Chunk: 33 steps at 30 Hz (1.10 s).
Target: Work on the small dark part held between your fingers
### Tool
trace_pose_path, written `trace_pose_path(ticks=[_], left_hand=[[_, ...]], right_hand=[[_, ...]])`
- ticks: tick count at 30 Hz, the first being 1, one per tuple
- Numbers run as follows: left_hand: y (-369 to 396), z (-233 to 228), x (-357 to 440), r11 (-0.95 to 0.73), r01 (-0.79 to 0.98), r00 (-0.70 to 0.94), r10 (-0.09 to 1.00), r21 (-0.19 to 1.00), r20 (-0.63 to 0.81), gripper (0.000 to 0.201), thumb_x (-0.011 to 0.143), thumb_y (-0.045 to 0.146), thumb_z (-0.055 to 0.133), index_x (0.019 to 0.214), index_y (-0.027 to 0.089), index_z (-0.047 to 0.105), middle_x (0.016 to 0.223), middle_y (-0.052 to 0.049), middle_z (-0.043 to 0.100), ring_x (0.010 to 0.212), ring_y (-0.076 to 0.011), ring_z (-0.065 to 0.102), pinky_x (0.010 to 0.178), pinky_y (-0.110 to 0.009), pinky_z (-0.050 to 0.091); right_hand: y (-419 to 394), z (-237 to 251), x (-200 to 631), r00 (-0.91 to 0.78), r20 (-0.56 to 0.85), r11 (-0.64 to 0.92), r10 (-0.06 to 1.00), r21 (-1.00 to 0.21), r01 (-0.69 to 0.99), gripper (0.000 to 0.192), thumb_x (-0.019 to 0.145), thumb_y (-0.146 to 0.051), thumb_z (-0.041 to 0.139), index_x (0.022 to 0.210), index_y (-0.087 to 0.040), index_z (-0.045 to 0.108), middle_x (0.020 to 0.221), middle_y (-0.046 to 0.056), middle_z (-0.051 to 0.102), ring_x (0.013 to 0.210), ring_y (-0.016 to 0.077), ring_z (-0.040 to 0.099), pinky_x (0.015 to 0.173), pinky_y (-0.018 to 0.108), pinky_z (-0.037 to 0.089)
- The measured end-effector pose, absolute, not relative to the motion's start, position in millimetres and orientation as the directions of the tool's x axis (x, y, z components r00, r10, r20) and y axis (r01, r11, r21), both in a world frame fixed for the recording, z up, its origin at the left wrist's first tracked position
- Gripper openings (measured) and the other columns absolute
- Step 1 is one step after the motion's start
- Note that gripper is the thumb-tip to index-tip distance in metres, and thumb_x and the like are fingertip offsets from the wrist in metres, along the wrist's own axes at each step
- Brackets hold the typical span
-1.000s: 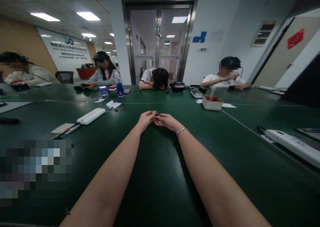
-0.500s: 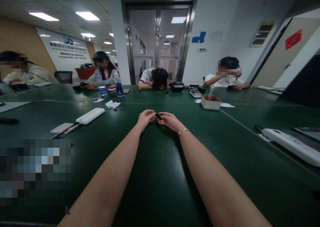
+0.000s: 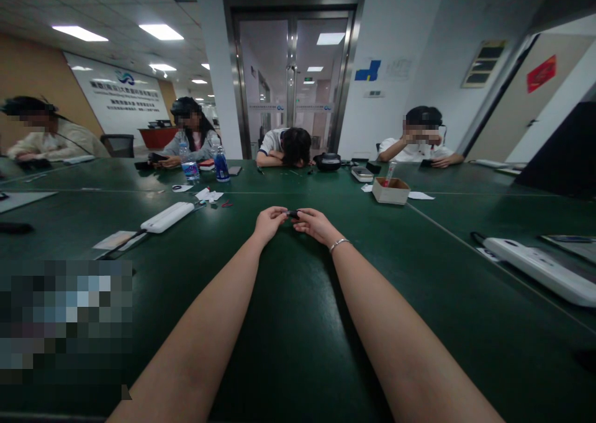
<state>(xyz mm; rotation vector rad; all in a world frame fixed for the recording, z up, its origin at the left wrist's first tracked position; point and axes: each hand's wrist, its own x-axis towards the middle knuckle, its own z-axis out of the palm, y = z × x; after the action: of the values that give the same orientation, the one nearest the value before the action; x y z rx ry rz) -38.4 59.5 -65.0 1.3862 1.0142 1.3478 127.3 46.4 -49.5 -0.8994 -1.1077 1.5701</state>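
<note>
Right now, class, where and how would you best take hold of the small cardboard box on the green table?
Grip the box by its two opposite side walls, coming down from above. Its top is open and it sits flat on the table, so the rims are free to pinch. Keep clear of the tube standing up from its far side. This is a judgement; the box is small in view.

Left hand point(image 3: 269, 222): fingertips pinch one end of a small dark object point(image 3: 293, 213)
Right hand point(image 3: 315, 222): pinches the other end; bracelet point(image 3: 339, 243) on wrist
Surface: green table point(image 3: 288, 323)
Left: white power strip point(image 3: 166, 217)
Beyond: cardboard box point(image 3: 392, 191), two bottles point(image 3: 190, 167)
</note>
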Motion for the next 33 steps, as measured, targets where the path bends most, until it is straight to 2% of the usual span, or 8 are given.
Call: trace_pose_path(ticks=[11, 19, 25, 33], left_hand=[[60.8, -67.9, -40.4, -0.332, 0.165, 0.059, 0.943, 0.929, 0.327, 0.017, 0.075, 0.024, 0.064, 0.089, 0.014, 0.067, 0.079, -0.007, 0.070, 0.075, -0.0163, 0.065, 0.074, -0.029, 0.051], [60.2, -67.2, -40.5, -0.312, 0.166, 0.058, 0.950, 0.936, 0.306, 0.018, 0.076, 0.027, 0.062, 0.087, 0.014, 0.067, 0.077, -0.007, 0.070, 0.071, -0.0157, 0.065, 0.070, -0.028, 0.050], [57.5, -62.7, -39.6, -0.243, 0.171, 0.050, 0.970, 0.955, 0.238, 0.018, 0.078, 0.029, 0.061, 0.084, 0.013, 0.066, 0.075, -0.007, 0.069, 0.067, -0.0145, 0.064, 0.063, -0.025, 0.047], [60.8, -65.8, -41.7, -0.249, 0.193, 0.068, 0.968, 0.949, 0.240, 0.027, 0.080, 0.038, 0.058, 0.084, 0.012, 0.066, 0.073, -0.007, 0.069, 0.062, -0.0134, 0.062, 0.059, -0.024, 0.046]], right_hand=[[51.5, -54.8, 129.3, -0.242, -0.028, -0.107, 0.970, -0.941, -0.320, 0.016, 0.087, -0.005, 0.056, 0.098, -0.014, 0.051, 0.084, 0.007, 0.065, 0.056, 0.0115, 0.065, 0.054, 0.022, 0.057], [50.3, -54.8, 130.8, -0.244, -0.011, -0.091, 0.970, -0.943, -0.320, 0.019, 0.085, -0.001, 0.055, 0.100, -0.013, 0.052, 0.085, 0.007, 0.064, 0.057, 0.0113, 0.065, 0.055, 0.022, 0.057], [47.6, -52.8, 131.2, -0.265, -0.003, -0.089, 0.964, -0.945, -0.313, 0.019, 0.086, 0.000, 0.053, 0.100, -0.013, 0.053, 0.082, 0.006, 0.063, 0.057, 0.0104, 0.065, 0.056, 0.020, 0.057], [48.6, -53.4, 131.7, -0.268, -0.002, -0.088, 0.963, -0.947, -0.309, 0.019, 0.085, -0.002, 0.055, 0.100, -0.013, 0.054, 0.082, 0.006, 0.064, 0.057, 0.0106, 0.065, 0.057, 0.021, 0.057]])
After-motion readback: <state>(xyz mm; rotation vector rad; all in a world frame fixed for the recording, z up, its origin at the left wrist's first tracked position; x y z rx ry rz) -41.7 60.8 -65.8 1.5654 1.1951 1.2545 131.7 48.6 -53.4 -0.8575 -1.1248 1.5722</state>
